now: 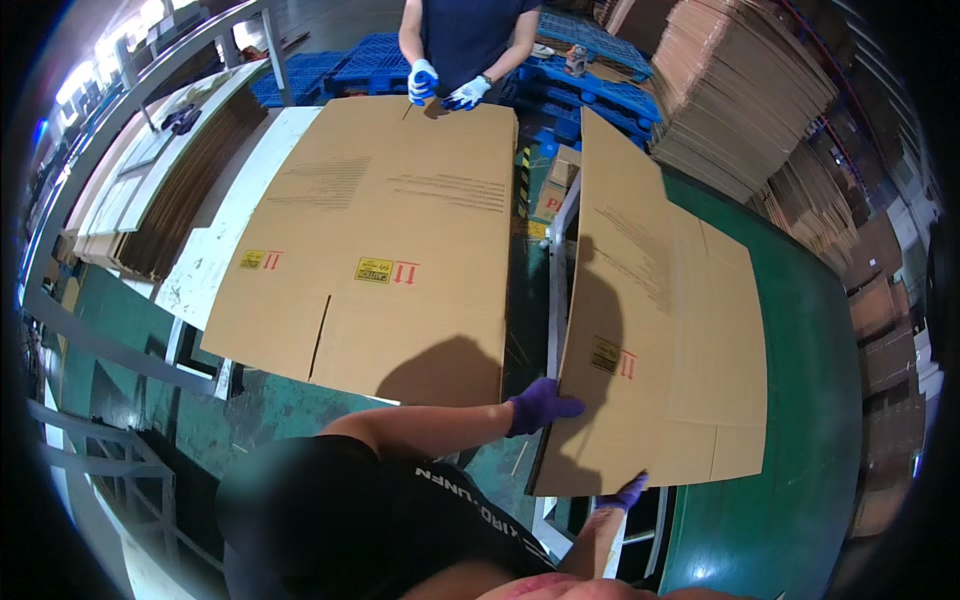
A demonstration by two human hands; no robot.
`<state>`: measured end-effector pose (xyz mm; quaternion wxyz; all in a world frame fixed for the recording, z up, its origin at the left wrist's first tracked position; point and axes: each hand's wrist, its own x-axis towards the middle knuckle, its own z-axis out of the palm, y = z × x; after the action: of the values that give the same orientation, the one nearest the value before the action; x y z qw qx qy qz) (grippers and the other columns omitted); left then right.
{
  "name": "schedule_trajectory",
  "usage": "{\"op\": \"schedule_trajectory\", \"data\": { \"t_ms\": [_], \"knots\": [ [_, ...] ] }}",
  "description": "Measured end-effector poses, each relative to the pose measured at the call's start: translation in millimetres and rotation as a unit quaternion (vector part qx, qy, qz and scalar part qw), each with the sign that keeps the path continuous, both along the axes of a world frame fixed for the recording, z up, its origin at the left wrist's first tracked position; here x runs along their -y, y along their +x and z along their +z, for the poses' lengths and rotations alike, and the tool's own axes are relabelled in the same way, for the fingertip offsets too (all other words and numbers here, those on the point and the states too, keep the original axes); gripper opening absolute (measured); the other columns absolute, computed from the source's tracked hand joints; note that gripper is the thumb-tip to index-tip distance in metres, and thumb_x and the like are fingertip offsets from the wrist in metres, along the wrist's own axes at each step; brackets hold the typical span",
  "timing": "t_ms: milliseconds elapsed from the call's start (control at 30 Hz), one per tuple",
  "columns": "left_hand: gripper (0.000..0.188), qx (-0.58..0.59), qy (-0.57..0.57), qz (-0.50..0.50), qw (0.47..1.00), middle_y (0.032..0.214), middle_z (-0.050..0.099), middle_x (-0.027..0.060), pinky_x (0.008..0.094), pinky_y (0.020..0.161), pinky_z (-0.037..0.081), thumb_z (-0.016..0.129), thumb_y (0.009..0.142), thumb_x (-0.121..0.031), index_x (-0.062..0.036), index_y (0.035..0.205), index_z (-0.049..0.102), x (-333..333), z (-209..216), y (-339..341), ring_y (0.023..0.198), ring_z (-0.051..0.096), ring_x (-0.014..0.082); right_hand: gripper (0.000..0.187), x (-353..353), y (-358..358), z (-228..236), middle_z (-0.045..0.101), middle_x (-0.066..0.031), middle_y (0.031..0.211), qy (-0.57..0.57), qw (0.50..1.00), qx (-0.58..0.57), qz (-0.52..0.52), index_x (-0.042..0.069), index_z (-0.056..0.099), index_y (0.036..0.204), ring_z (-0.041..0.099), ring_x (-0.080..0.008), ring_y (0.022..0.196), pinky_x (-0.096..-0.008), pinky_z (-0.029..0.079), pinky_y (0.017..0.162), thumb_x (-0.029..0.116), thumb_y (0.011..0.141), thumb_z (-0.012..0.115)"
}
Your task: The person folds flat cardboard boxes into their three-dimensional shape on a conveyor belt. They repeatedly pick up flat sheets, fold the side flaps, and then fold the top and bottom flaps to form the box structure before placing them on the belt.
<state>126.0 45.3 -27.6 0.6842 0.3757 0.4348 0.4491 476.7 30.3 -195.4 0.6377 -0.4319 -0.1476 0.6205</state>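
To my right a flattened cardboard box (690, 330) lies tilted, with its left edge raised; whether more sheets lie under it I cannot tell. My left hand (543, 406), in a purple glove, grips that left edge, thumb on top. The purple-gloved right hand (625, 492) holds the near edge from below, its fingers partly hidden by the cardboard. A second flattened cardboard box (430, 225), printed with yellow labels and red arrows, lies flat to the left, apart from my hands. Beyond its far edge stands a person in dark clothes, whose white-and-blue gloved hands (445, 90) are at that edge.
A green surface (800, 400) extends on the right under the cardboard. Tall stacks of flattened boxes (740, 80) stand at the far right. Blue pallets (370, 60) lie behind the person. A grey metal railing (100, 110) and another cardboard stack (190, 180) are on the left.
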Motion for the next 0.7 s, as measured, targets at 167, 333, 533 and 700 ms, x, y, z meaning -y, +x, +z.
{"op": "schedule_trajectory", "data": {
  "t_ms": [167,333,533,700],
  "knots": [
    [0.038,0.067,0.024,0.015,0.997,0.104,0.067,0.0117,0.0353,0.084,0.052,0.069,0.082,-0.011,0.0027,0.116,0.061,30.9,30.3,-83.6,0.095,0.064,0.0187,0.049,30.9,-105.7,42.5,0.050,-0.0108,0.136,-0.021,1.000,-0.007,0.003,0.008,0.046,0.134,0.049,-0.0314,0.122,-0.0519,0.038,0.101,0.039,0.096,0.045],
    [0.044,0.198,0.033,0.036,0.979,0.111,0.064,0.0150,0.0390,0.084,0.053,0.065,0.082,-0.007,0.0019,0.124,0.054,74.8,69.1,-178.8,0.097,0.064,0.0241,0.047,51.7,-176.7,117.7,0.055,-0.0132,0.129,0.077,0.977,-0.169,0.106,0.003,0.049,0.130,0.055,-0.0325,0.114,-0.0513,0.044,0.097,0.036,0.096,0.049],
    [0.047,0.129,0.035,0.075,0.988,0.110,0.064,0.0112,0.0371,0.081,0.053,0.063,0.084,-0.006,-0.0019,0.129,0.050,160.4,66.4,-295.9,0.094,0.064,0.0206,0.044,107.8,-267.9,126.9,0.056,-0.0147,0.127,0.046,0.988,-0.083,0.125,0.005,0.048,0.129,0.055,-0.0341,0.111,-0.0509,0.044,0.096,0.034,0.096,0.049],
    [0.035,0.107,0.033,0.146,0.983,0.102,0.063,0.0040,0.0341,0.081,0.052,0.063,0.087,-0.014,-0.0036,0.120,0.056,230.1,57.9,-351.8,0.092,0.062,0.0155,0.048,160.0,-337.7,138.5,0.051,-0.0123,0.130,0.021,0.987,-0.038,0.154,0.006,0.042,0.134,0.051,-0.0310,0.117,-0.0484,0.041,0.100,0.028,0.093,0.054]
  ]
}}
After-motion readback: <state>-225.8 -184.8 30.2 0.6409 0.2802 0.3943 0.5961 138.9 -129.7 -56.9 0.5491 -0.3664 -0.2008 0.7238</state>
